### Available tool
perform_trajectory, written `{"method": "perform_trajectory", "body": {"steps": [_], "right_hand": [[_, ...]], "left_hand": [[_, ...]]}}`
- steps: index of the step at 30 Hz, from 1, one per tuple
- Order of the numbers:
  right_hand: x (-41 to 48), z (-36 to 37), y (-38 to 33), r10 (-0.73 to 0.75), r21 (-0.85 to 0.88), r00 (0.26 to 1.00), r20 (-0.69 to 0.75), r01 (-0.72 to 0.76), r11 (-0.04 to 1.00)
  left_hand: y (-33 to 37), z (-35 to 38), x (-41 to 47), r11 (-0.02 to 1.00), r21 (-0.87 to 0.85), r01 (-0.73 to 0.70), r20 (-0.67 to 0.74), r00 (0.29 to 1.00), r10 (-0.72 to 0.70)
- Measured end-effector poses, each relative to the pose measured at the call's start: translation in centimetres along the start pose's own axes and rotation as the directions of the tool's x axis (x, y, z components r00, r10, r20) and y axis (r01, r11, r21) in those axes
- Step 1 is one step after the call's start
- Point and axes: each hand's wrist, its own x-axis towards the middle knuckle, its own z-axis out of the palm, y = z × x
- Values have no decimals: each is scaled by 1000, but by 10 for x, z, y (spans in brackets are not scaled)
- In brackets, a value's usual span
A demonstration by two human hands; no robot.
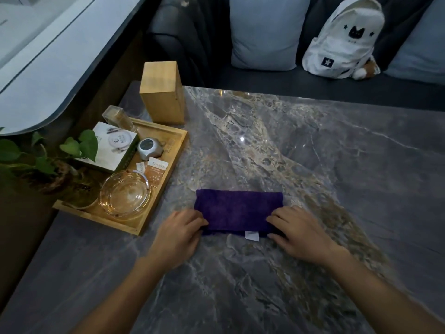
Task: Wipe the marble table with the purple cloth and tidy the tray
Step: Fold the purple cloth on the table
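Note:
A folded purple cloth [237,209] with a small white label lies flat on the grey marble table [313,169], near the middle. My left hand [179,233] pinches its near left corner. My right hand [297,231] pinches its near right corner. A wooden tray [177,150] sits at the table's left edge. In the tray are a glass ashtray [125,192], a white box [113,147], a silver gadget [150,148], a clear toothpick holder [116,116] and small paper sachets [155,171].
A tall wooden box [163,92] stands on the table behind the tray. A leafy plant [48,153] overhangs the tray's left side. Beyond the table is a dark sofa with pale cushions [265,32] and a white backpack [346,37].

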Motion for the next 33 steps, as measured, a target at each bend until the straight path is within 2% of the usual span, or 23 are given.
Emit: {"method": "perform_trajectory", "body": {"steps": [3, 6, 7, 8, 10, 11, 12, 13, 15, 17, 18, 20, 22, 25, 27, 30, 31, 33], "right_hand": [[2, -9, 0, 33, 64, 997, 73, -38, 997], [16, -21, 5, 111, 184, 984, 143, -137, 973], [22, -24, 5, 151, 202, 981, 121, -173, 964], [29, -26, 6, 206, 210, 976, 68, -215, 954], [42, -27, 9, 319, 229, 947, -36, -303, 925], [48, -27, 9, 358, 238, 933, -31, -341, 909], [52, -27, 10, 388, 237, 921, 31, -384, 893], [55, -27, 10, 404, 219, 907, 119, -421, 880], [58, -23, 11, 415, 154, 867, 274, -466, 871], [57, -14, 12, 420, 118, 836, 353, -485, 866], [55, -10, 13, 423, 124, 827, 371, -495, 860], [52, -7, 14, 429, 175, 840, 333, -502, 847], [50, -8, 15, 421, 217, 879, 223, -465, 858], [49, -13, 12, 404, 280, 906, 126, -423, 862], [47, -16, 7, 389, 347, 913, 122, -407, 845], [39, -18, 1, 411, 504, 894, 179, -442, 742], [34, -19, 0, 423, 540, 886, 192, -455, 708], [25, -21, -3, 439, 578, 874, 208, -472, 666]], "left_hand": [[1, -5, -1, 1000, 21, 11, 92, 996, -13], [4, -20, 14, 1000, -12, 23, 238, 971, -20], [5, -27, 23, 998, -28, 58, 255, 966, -49], [7, -33, 32, 993, -33, 115, 241, 965, -103], [6, -38, 50, 982, -25, 188, 69, 980, -186], [4, -35, 57, 978, -16, 207, -18, 978, -207], [2, -30, 62, 968, -6, 252, -37, 967, -252], [0, -26, 66, 944, -2, 329, 17, 944, -329], [-4, -17, 68, 878, -12, 479, 235, 855, -463], [-10, -8, 64, 842, -9, 540, 361, 787, -501], [-12, -5, 61, 832, -41, 553, 376, 780, -500], [-14, -4, 55, 809, -164, 565, 313, 807, -500], [-14, -4, 53, 793, -265, 548, 224, 835, -502], [-9, -9, 51, 759, -369, 536, 192, 843, -502], [-6, -14, 47, 739, -458, 495, 202, 867, -456], [3, -25, 42, 557, -708, 434, 259, 893, -367], [7, -29, 40, 536, -730, 425, 258, 897, -359], [14, -35, 41, 565, -723, 399, 217, 906, -362]]}}
